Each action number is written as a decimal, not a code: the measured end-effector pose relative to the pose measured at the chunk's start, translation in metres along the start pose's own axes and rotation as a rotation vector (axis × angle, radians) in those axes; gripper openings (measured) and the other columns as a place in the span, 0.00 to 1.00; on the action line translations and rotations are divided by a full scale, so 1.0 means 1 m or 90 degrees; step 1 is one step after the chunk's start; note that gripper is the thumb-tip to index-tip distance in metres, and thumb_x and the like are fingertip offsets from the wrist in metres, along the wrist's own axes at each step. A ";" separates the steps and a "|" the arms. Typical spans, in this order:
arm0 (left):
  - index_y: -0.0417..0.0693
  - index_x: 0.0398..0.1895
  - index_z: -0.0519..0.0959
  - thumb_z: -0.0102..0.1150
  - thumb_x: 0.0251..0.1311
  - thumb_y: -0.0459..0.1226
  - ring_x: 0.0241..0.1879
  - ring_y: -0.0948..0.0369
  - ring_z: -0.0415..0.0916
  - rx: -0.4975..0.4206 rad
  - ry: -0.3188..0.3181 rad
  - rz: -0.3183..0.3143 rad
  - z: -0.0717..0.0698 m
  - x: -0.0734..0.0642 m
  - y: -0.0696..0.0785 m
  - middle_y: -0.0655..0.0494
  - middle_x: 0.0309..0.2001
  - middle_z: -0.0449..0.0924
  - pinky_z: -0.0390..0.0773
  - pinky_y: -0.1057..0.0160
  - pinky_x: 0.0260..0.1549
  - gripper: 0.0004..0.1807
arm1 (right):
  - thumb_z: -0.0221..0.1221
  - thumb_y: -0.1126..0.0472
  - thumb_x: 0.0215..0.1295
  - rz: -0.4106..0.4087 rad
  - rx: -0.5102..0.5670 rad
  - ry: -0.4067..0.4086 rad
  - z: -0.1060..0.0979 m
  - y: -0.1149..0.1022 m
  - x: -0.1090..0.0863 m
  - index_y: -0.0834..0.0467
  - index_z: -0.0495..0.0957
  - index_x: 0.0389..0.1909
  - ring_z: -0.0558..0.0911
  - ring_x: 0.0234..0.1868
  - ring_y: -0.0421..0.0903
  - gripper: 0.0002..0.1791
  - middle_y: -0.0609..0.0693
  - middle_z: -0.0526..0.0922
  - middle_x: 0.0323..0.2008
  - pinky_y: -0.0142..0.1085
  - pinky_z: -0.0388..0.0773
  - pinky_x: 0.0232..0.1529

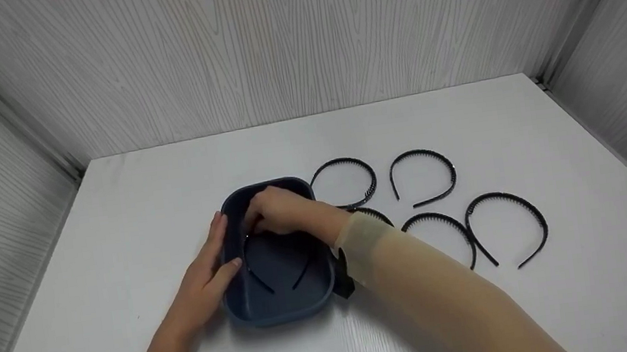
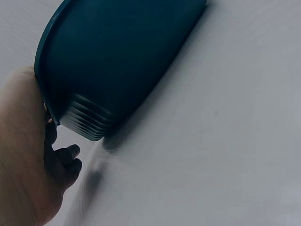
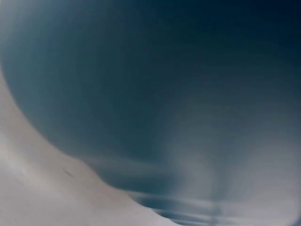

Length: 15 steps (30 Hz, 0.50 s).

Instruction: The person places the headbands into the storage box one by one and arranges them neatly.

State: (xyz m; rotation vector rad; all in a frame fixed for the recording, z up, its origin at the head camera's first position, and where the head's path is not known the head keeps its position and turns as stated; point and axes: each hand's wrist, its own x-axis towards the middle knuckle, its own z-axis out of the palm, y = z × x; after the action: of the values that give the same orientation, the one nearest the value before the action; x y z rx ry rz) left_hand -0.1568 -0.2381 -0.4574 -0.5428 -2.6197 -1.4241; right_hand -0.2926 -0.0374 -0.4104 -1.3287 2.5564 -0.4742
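A dark blue plastic bin (image 1: 283,318) with rounded corners stands on the white table. My left hand (image 1: 202,285) grips its left side, thumb over the rim and fingers along the outer wall; the left wrist view shows the bin's ribbed end (image 2: 87,120) close to that hand. Inside the bin, my right hand (image 1: 278,209) has its fingers curled at the far left and pinches a thin black toothed headband (image 1: 259,281). Both tips of this headband point toward me, and its top arc is hidden by the hand. Blurred blue bin wall (image 3: 117,94) fills most of the right wrist view.
Several more black headbands lie right of the bin, one (image 1: 375,181) partly behind its rim and another (image 1: 454,173) farther right. My right forearm (image 1: 440,280) passes over part of this group. Pale wood-grain panels (image 1: 297,40) enclose the table's back and sides.
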 end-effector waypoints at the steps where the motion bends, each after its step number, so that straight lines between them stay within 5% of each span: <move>1: 0.55 0.88 0.47 0.52 0.81 0.38 0.85 0.59 0.37 0.000 0.000 0.000 0.000 0.000 0.000 0.58 0.87 0.39 0.41 0.72 0.76 0.40 | 0.66 0.62 0.75 0.002 -0.002 -0.001 0.000 0.000 0.000 0.48 0.91 0.54 0.85 0.56 0.39 0.13 0.41 0.90 0.51 0.29 0.77 0.59; 15: 0.57 0.88 0.46 0.53 0.81 0.38 0.85 0.59 0.38 0.014 0.000 -0.017 0.000 0.000 -0.001 0.59 0.87 0.39 0.41 0.72 0.76 0.40 | 0.65 0.61 0.76 -0.020 -0.008 0.006 -0.007 -0.003 -0.002 0.49 0.91 0.53 0.85 0.55 0.40 0.11 0.43 0.90 0.51 0.31 0.76 0.60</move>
State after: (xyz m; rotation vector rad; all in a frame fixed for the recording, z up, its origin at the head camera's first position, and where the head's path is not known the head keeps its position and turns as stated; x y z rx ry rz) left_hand -0.1574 -0.2385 -0.4587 -0.5068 -2.6499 -1.4001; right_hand -0.2919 -0.0362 -0.4030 -1.3753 2.5539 -0.4718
